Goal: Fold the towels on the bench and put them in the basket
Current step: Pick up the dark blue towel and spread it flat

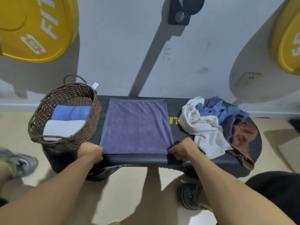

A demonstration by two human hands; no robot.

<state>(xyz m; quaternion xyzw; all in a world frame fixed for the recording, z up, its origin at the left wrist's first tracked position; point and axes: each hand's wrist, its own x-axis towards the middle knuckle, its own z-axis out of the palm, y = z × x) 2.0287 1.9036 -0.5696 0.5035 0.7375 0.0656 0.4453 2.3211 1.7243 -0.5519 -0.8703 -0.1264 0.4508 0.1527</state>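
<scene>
1. Purple towel (136, 125) lies flat mid-tabletop (138, 159); left hand (91, 152) and right hand (182, 150) pinch its near corners.
2. Carry both corners toward 12 o'clock together, edges matched.
3. Basket (95, 114) waits at 9 o'clock; unfolded pile (211, 120) at 3.

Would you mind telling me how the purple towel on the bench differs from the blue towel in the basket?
The purple towel lies spread flat on the bench; the blue towel is folded small inside the basket. The purple towel is held at its near corners by the left hand and right hand; the blue towel lies untouched beside a folded white towel. Both look like soft plain cloth.
</scene>
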